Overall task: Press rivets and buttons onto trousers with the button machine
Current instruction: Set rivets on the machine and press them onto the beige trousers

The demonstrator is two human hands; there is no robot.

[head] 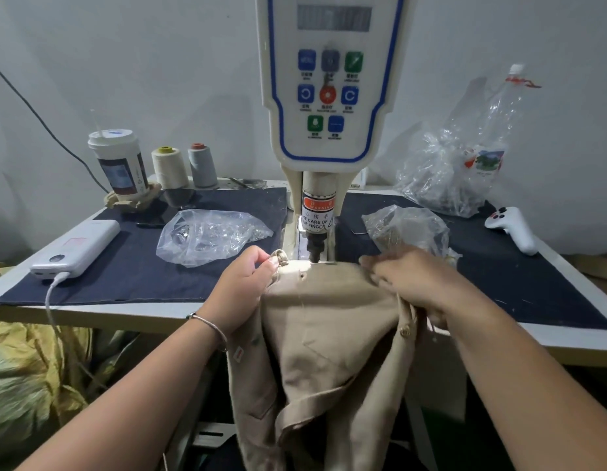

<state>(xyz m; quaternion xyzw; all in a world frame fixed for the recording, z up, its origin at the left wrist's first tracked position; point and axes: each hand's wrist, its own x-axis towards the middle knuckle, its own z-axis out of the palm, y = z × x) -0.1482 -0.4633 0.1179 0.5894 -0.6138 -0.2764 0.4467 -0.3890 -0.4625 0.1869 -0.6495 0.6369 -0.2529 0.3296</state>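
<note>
Trousers (329,334): beige, waistband edge up on the table (91,309) right under the button machine (329,96); the rest hangs off the front edge toward the person. One small rivet (302,276) is already set in the cloth just short of the punch (315,248). A button (403,332) shows on the fold by the right wrist.

Step, as I read it: positioning. The cloth is being lined up under the punch for another press; the punch is up, clear of the fabric.

Next move calls for sliding the marked spot dead under the punch, cloth flat and taut, fingers out of the strike zone before triggering. The warning label on the ram says the same. Can't see a pedal or whether a rivet is loaded.

Left hand (242,290): forearm comes in from lower left, bracelet at the wrist. Thumb and forefinger pinch the bunched waistband corner just left of the punch.

Right hand (404,280): forearm comes in from lower right, back of the hand up. Fingers are curled down over the waistband edge right of the punch, gripping cloth; fingertips blurred, so the exact grip is unclear.

Around: clear bag of hardware (210,236) to the left, a second bag (407,229) just behind the right hand, power bank (78,248) far left.
</note>
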